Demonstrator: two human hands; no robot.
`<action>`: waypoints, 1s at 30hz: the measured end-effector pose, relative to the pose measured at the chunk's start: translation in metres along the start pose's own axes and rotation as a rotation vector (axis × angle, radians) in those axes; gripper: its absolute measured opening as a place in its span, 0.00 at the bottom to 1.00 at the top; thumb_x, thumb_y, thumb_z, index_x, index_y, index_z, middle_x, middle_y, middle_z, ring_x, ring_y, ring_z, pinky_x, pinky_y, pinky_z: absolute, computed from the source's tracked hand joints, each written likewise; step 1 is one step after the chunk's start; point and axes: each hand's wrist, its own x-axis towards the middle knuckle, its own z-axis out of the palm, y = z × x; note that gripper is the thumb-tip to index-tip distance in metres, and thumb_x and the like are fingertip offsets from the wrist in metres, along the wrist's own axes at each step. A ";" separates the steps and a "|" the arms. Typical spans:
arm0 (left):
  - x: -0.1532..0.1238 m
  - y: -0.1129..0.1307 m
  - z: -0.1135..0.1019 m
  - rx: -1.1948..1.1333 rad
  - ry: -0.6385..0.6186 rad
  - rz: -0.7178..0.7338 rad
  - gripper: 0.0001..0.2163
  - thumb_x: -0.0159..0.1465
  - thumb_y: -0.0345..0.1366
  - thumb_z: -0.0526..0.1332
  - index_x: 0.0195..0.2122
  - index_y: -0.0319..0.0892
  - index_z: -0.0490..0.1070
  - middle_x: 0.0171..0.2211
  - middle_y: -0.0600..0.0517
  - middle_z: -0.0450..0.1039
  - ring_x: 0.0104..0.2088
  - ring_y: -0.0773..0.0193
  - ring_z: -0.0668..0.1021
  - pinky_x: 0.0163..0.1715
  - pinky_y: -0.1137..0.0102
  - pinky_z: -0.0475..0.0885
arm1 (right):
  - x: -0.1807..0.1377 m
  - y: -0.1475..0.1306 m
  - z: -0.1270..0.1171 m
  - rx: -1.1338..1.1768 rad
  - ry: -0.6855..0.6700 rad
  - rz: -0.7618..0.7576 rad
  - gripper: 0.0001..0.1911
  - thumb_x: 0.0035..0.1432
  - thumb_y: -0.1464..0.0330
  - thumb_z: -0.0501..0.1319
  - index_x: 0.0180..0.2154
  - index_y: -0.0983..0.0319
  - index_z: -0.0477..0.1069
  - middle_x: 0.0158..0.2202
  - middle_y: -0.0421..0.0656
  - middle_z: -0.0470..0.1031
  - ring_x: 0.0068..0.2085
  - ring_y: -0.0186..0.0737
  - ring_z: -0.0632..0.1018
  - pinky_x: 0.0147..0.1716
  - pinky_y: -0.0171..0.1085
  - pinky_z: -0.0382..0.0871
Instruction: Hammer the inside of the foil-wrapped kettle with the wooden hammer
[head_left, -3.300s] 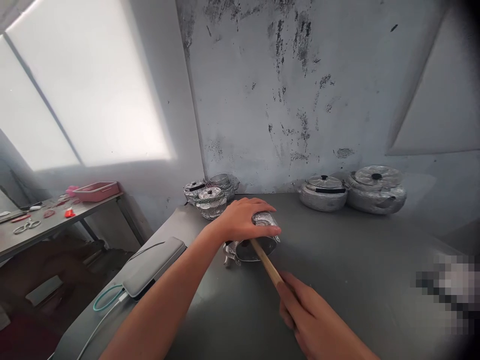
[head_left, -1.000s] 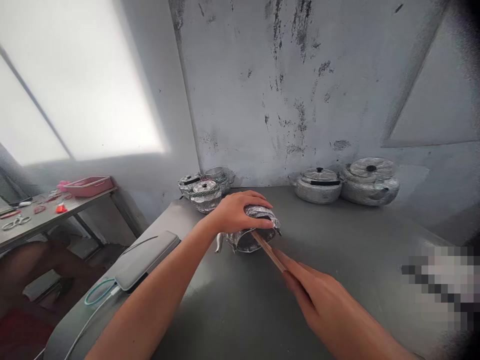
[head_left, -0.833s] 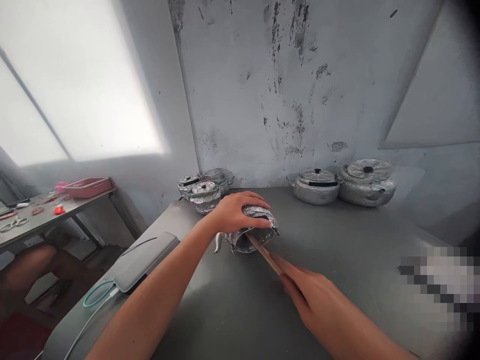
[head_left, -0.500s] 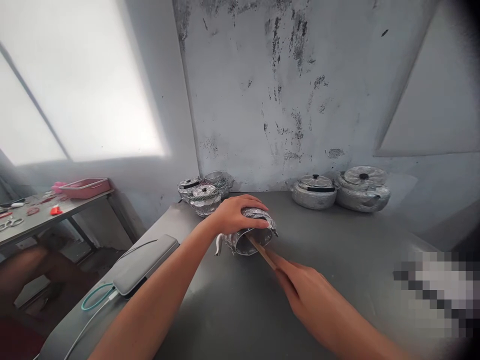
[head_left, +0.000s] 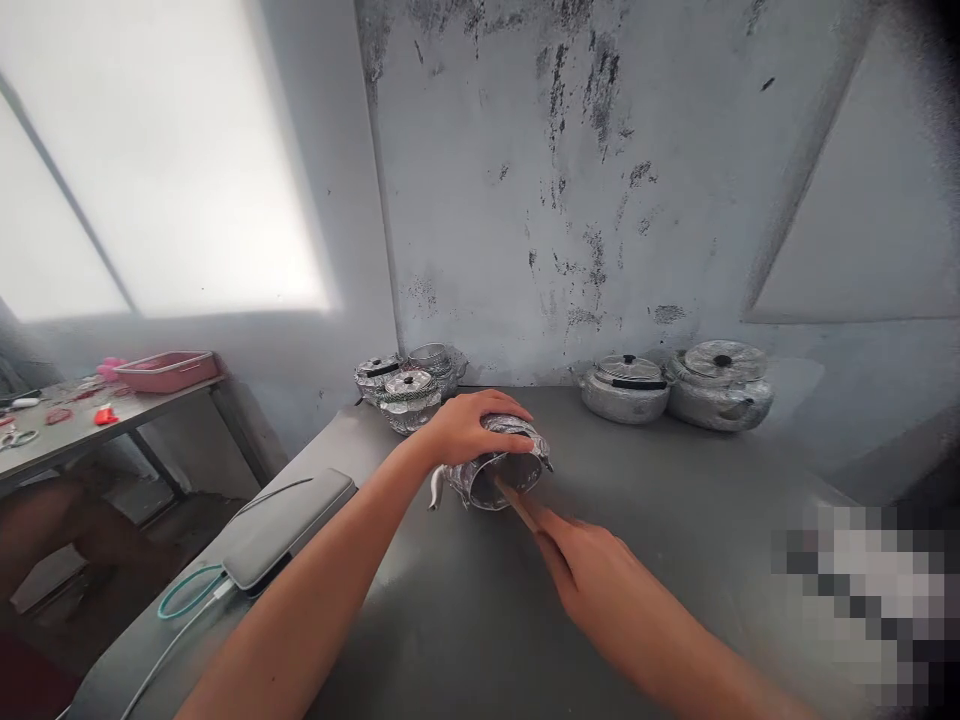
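A silvery metal pot [head_left: 480, 482] lies tipped on its side on the grey table, its round mouth turned toward me. A thin pale curved piece sticks out at its left. My left hand [head_left: 480, 430] grips the pot from above, with the thumb along the upper rim. In my right hand [head_left: 585, 555] is a wooden stick [head_left: 519, 505], held from the near side. The stick's far end goes into the pot's mouth, where its tip is hidden.
Several silvery pots [head_left: 409, 400] stand at the back left. Two lidded pots [head_left: 626, 395] are at the back right, near the wall. A grey case [head_left: 292, 535] with cables lies left. A side table holds a pink tray [head_left: 166, 372]; a person's legs [head_left: 75, 530] show below.
My right hand has moved slightly left and toward the pot, with the stick reaching a little further in. The left hand keeps its hold; the view has shifted slightly.
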 end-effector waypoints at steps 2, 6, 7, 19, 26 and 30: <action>0.000 0.001 0.000 0.005 -0.002 -0.005 0.18 0.62 0.53 0.68 0.51 0.54 0.80 0.56 0.54 0.76 0.58 0.53 0.76 0.63 0.64 0.65 | -0.001 -0.001 0.003 0.023 -0.005 0.010 0.28 0.73 0.64 0.43 0.70 0.46 0.58 0.33 0.43 0.79 0.35 0.48 0.81 0.40 0.44 0.70; -0.001 0.003 0.001 0.008 -0.004 0.000 0.17 0.63 0.52 0.68 0.50 0.54 0.81 0.56 0.55 0.76 0.58 0.54 0.76 0.61 0.65 0.67 | -0.003 0.001 0.011 0.069 0.073 -0.019 0.28 0.73 0.64 0.42 0.71 0.46 0.56 0.41 0.44 0.80 0.39 0.47 0.80 0.41 0.44 0.70; -0.001 0.003 0.001 0.006 -0.004 0.003 0.17 0.63 0.52 0.68 0.50 0.53 0.81 0.56 0.55 0.76 0.57 0.54 0.76 0.61 0.65 0.67 | -0.003 0.002 0.012 0.068 0.075 -0.028 0.29 0.72 0.65 0.42 0.71 0.46 0.55 0.42 0.44 0.80 0.38 0.46 0.80 0.40 0.44 0.70; -0.001 0.000 0.000 -0.032 -0.012 -0.033 0.18 0.62 0.51 0.69 0.51 0.51 0.81 0.58 0.53 0.75 0.59 0.52 0.75 0.63 0.63 0.66 | -0.007 -0.004 0.013 0.138 0.030 0.027 0.28 0.71 0.67 0.44 0.69 0.47 0.60 0.36 0.41 0.80 0.32 0.43 0.77 0.34 0.40 0.67; 0.000 0.002 0.000 -0.021 -0.017 -0.045 0.18 0.62 0.50 0.69 0.51 0.52 0.81 0.59 0.53 0.74 0.60 0.51 0.74 0.64 0.61 0.65 | -0.008 -0.004 0.012 0.199 0.037 0.066 0.27 0.72 0.66 0.44 0.67 0.48 0.62 0.33 0.40 0.77 0.29 0.41 0.71 0.33 0.39 0.65; -0.001 0.003 0.000 -0.026 -0.014 -0.056 0.19 0.62 0.52 0.69 0.51 0.53 0.81 0.59 0.53 0.73 0.60 0.51 0.74 0.64 0.61 0.65 | -0.008 -0.005 0.012 0.229 0.063 0.090 0.26 0.72 0.63 0.43 0.66 0.48 0.63 0.32 0.39 0.75 0.28 0.40 0.71 0.29 0.38 0.62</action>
